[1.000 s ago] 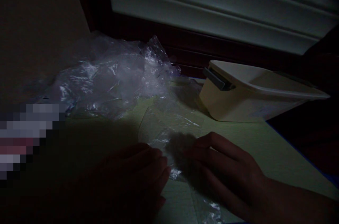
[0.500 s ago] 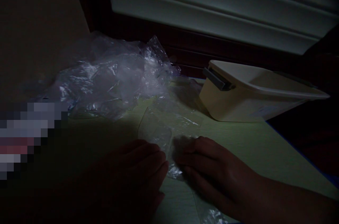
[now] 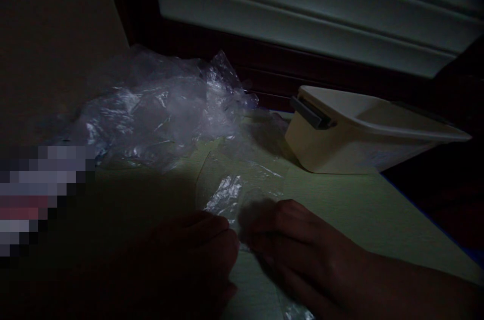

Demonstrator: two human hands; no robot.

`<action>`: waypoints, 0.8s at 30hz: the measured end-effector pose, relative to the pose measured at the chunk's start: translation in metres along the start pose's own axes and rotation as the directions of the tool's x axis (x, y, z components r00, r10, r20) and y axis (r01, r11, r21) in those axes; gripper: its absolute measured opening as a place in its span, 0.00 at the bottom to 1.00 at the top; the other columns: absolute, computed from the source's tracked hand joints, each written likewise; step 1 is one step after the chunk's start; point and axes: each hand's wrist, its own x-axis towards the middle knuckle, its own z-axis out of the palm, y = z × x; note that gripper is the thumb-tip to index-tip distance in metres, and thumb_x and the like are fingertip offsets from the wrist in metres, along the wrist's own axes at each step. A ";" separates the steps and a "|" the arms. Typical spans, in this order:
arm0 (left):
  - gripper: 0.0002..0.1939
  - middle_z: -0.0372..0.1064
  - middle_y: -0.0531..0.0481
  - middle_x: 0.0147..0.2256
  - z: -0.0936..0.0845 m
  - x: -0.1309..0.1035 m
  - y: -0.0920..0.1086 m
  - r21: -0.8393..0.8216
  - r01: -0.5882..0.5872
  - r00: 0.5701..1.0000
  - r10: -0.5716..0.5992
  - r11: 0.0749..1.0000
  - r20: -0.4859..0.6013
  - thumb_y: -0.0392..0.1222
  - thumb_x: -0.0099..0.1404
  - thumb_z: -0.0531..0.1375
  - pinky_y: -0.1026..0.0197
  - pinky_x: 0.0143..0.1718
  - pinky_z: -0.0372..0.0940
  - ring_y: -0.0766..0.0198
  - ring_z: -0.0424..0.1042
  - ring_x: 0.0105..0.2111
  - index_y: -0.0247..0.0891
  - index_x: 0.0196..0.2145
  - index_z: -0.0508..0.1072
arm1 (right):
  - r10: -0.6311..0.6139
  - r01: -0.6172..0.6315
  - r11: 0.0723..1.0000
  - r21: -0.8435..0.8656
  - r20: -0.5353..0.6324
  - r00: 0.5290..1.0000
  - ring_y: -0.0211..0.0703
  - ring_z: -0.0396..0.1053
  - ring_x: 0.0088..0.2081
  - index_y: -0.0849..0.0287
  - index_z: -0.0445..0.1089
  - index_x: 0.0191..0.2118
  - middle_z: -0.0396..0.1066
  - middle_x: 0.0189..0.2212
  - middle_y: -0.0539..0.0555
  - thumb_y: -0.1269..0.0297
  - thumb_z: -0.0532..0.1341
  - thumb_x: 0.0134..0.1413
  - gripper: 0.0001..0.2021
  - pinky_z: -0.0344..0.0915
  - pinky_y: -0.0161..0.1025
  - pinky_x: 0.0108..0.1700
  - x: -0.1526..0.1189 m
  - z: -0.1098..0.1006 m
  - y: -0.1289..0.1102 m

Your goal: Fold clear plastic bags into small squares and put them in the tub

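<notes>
A clear plastic bag (image 3: 224, 194) lies on the pale green table (image 3: 336, 219), its near part between my two hands. My left hand (image 3: 204, 244), deep in shadow, has its fingers curled closed at the bag's left side. My right hand (image 3: 291, 234) pinches the bag's right side, fingertips pressed together and pointing left. A narrow gap separates the hands. The fingertips are dark, so their exact grip on the film is hard to see. Another piece of clear plastic (image 3: 297, 310) shows below my right wrist.
A heap of crumpled clear plastic bags (image 3: 162, 108) covers the table's back left. At the back right stands a cream plastic bin (image 3: 333, 146) with a grey handle (image 3: 310, 112). A dark-framed, slatted panel (image 3: 302, 7) rises behind. The table's blue edge (image 3: 423, 214) runs along the right.
The bag has crinkled, with a bright wrinkled patch now above my left hand. My right hand has shifted slightly left and down. The bin and the heap stay put.
</notes>
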 end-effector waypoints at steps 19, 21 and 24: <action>0.25 0.70 0.54 0.26 -0.004 0.020 0.005 0.019 0.016 0.999 -0.015 1.000 -0.031 0.38 0.77 0.40 0.59 0.34 0.65 0.64 0.68 0.27 0.39 0.26 0.68 | 0.250 -0.238 0.966 0.104 -0.121 0.961 0.44 0.68 0.39 0.64 0.71 0.41 0.70 0.39 0.60 0.74 0.51 0.64 0.11 0.68 0.42 0.41 0.000 0.005 0.021; 0.24 0.70 0.53 0.26 -0.004 0.020 0.005 0.041 0.013 0.999 -0.011 0.999 -0.049 0.37 0.77 0.40 0.59 0.34 0.65 0.64 0.68 0.28 0.39 0.27 0.69 | 0.259 -0.240 0.956 0.171 -0.104 0.960 0.41 0.67 0.38 0.63 0.70 0.42 0.69 0.38 0.58 0.74 0.51 0.65 0.11 0.68 0.38 0.40 0.000 0.003 0.017; 0.20 0.71 0.52 0.29 -0.004 0.016 0.003 0.079 0.006 0.995 0.002 0.997 -0.096 0.34 0.76 0.44 0.59 0.38 0.66 0.63 0.69 0.30 0.39 0.32 0.71 | 0.268 -0.240 0.941 0.238 -0.095 0.959 0.38 0.67 0.36 0.63 0.70 0.45 0.69 0.35 0.55 0.74 0.51 0.65 0.11 0.67 0.34 0.38 0.001 0.000 0.010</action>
